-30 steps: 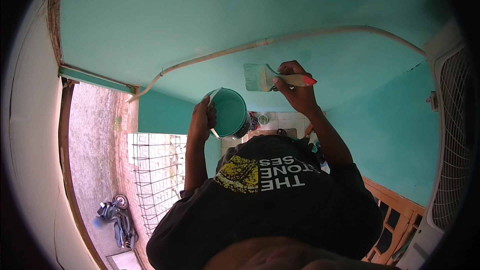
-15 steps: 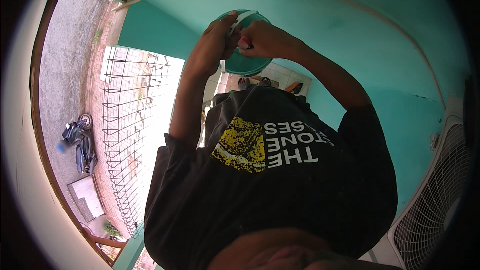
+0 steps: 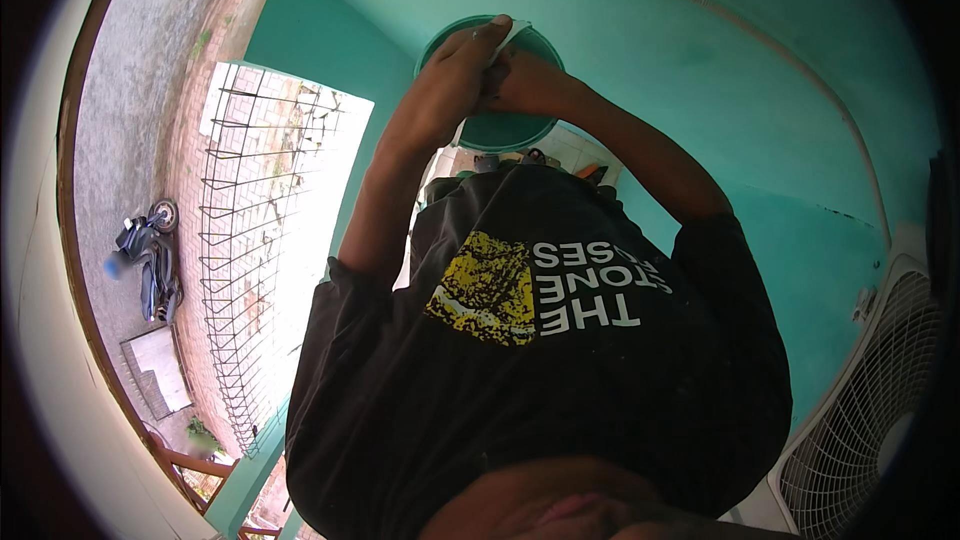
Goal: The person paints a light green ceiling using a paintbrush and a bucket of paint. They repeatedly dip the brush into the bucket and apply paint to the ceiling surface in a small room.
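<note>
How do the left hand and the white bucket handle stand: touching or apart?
Touching. The head view shows the white bucket handle running into the grip of the left hand and showing again below it.

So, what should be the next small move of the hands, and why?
Perhaps lift the right hand slowly clear of the bucket, with the left hand steadying it: the right hand is at the bucket's mouth, anything it may hold hidden, and the left hand grips the white handle.

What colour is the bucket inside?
The bucket is bluish green inside; it shows best in the head view.
</note>
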A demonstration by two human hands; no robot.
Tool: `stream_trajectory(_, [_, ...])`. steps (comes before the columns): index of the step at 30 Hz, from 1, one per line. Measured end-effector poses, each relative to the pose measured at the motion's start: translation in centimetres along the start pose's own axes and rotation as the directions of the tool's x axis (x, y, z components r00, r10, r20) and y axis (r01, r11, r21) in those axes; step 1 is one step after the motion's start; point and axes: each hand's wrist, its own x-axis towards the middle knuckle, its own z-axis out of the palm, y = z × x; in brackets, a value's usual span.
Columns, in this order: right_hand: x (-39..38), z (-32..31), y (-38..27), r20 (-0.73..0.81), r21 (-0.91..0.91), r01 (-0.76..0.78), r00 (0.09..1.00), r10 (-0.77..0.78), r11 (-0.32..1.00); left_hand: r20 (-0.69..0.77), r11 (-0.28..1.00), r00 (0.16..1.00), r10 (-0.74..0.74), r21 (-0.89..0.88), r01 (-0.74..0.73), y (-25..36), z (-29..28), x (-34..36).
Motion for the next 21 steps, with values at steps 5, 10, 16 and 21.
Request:
stream_trajectory(5, [0.9,-5.5,-3.8,0.155,0.181,-0.316,0.944,0.29,0.931,-0.019,1.0,1.0,0.008,-0.003,-0.008,-0.5,-1.6,0.0])
stream_trajectory(10, [-0.5,-9.9,-6.3,0.062,0.341,-0.459,0.882,0.468,0.82,-0.025,1.0,0.999,0.031,-0.005,-0.031,-1.8,-2.7,0.4])
stream_trajectory(16, [-1.3,-8.7,-4.9,-0.185,0.289,-0.442,0.845,0.502,0.849,-0.053,0.997,0.999,0.001,-0.074,-0.004,-2.3,-2.8,1.0])
stream_trajectory(21, [-2.0,-8.3,-4.3,-0.303,0.145,-0.431,0.838,0.454,0.891,-0.003,1.0,1.0,-0.031,0.001,0.031,-1.6,-2.6,0.7])
